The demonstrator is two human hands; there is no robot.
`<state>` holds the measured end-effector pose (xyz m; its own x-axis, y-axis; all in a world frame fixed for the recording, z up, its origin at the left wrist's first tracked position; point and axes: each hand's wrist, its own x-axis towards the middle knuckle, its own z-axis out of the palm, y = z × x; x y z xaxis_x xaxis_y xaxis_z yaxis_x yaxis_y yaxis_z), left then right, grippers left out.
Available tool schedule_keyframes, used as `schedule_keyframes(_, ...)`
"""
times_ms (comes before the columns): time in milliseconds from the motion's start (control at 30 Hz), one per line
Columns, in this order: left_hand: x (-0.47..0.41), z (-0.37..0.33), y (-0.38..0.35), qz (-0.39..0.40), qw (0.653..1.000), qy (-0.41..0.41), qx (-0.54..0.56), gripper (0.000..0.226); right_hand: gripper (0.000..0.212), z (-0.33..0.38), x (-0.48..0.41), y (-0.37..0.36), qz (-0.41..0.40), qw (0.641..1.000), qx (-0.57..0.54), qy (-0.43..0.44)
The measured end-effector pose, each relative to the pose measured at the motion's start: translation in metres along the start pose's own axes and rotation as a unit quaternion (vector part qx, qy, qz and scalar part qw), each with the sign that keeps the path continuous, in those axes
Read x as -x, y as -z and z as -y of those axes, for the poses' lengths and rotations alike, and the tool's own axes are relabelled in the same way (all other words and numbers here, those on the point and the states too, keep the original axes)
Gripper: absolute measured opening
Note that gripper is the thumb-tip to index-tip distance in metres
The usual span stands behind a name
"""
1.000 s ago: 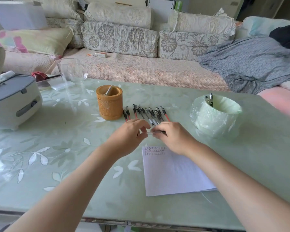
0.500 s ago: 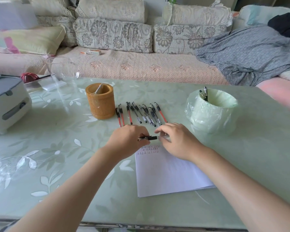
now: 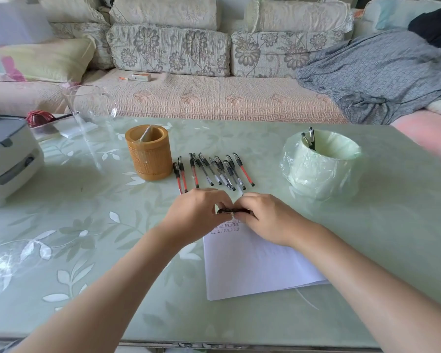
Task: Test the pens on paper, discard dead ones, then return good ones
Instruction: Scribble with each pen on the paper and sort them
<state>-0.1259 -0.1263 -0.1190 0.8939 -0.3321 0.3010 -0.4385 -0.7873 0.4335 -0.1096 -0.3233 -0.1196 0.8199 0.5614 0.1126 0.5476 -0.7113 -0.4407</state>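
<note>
The left hand (image 3: pixel 196 215) and right hand (image 3: pixel 267 217) each pinch one end of a slim dark plastic pen (image 3: pixel 233 211), level just above the white paper sheet (image 3: pixel 252 266). It looks light, stiff and smooth, best gripped on the barrel. Beyond lies a row of capped gel pens (image 3: pixel 194 171), perhaps ten, though overlap blurs the count. Beside it stand one round bamboo holder (image 3: pixel 149 159) and one bag-lined green bin (image 3: pixel 316 171) holding two discarded pens (image 3: pixel 311 138).

paper (image 3: pixel 252 263) marks tiny, no text legible

A white appliance (image 3: pixel 8 159) and clear jug (image 3: pixel 87 105) stand at left — grey blanket (image 3: pixel 379 72) on the sofa (image 3: pixel 214 98)
</note>
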Motion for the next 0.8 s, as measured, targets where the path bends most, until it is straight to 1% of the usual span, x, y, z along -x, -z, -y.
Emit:
schedule_keyframes(167, 0.000, -0.002, -0.003, -0.014, 1.000, -0.002, 0.019, 0.016, 0.026, 0.003, 0.001, -0.001, -0.012, 0.999, 0.027, -0.025)
schedule_keyframes(300, 0.000, -0.001, -0.003, -0.011, 1.000, 0.000, 0.024, 0.018, 0.028, 0.005, 0.000, 0.001, -0.009, 0.998, 0.058, -0.039)
schedule_keyframes(433, -0.002, 0.001, -0.001, -0.016, 0.999, 0.008, 0.037, 0.017, 0.029, 0.008, -0.001, 0.000, -0.031, 0.995, 0.083, -0.036)
schedule_keyframes(667, -0.005, 0.004, 0.005, -0.016, 0.999, 0.026, 0.032, 0.015, 0.029, 0.008, -0.004, 0.002, -0.045, 0.995, 0.078, -0.035)
schedule_keyframes(733, -0.005, 0.004, 0.008, -0.014, 0.999, 0.028, 0.019, 0.015, 0.030, 0.010, -0.004, 0.004, -0.032, 0.997, 0.055, -0.042)
schedule_keyframes(800, -0.005, 0.006, 0.010, -0.006, 0.999, 0.028, -0.017, 0.015, 0.028, 0.009, -0.003, 0.004, -0.010, 0.998, 0.026, -0.057)
